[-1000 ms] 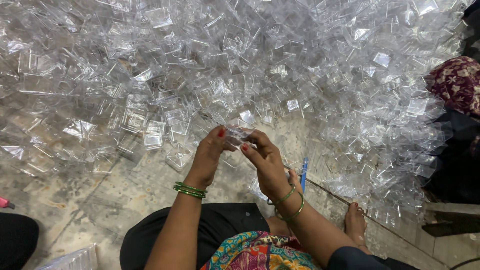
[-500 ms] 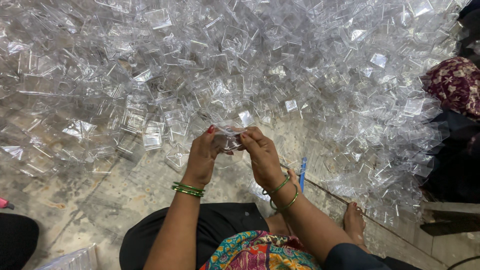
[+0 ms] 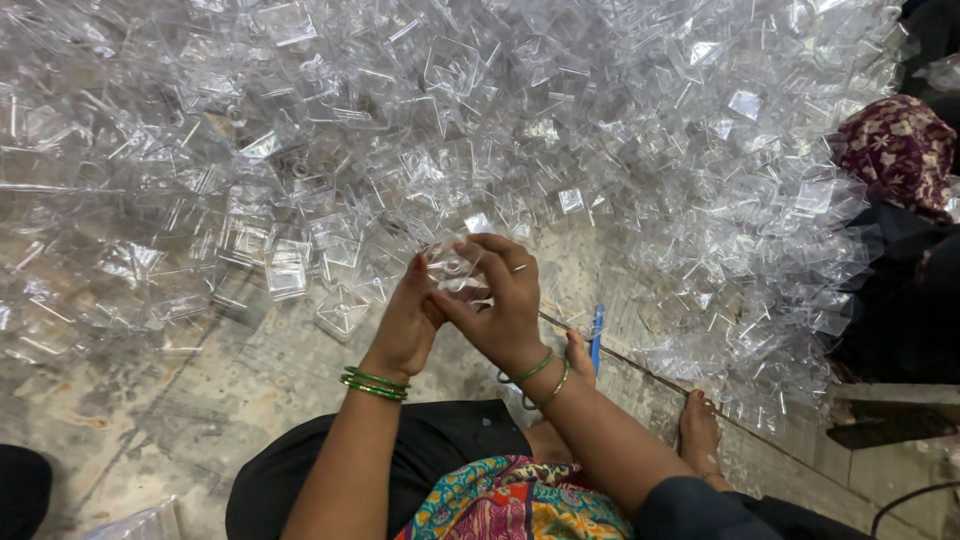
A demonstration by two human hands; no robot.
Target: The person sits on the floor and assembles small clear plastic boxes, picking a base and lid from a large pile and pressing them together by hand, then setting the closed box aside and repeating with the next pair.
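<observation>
Nearest, the left hand (image 3: 405, 325) and right hand (image 3: 500, 305) meet above the stone floor (image 3: 200, 400), fingers of both pinching one small clear plastic box piece (image 3: 452, 268) between them at its edges. It looks light, stiff, slick and likely brittle, so a grip on the rim or corners seems safest. Beyond lie a blue pen (image 3: 597, 335) and the great heap of clear plastic pieces (image 3: 480, 120).

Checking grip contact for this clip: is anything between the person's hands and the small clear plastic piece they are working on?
Nothing visible. The left hand and right hand both close directly on the clear plastic piece, fingers touching it, held above the floor just in front of the heap of clear plastic pieces.
</observation>
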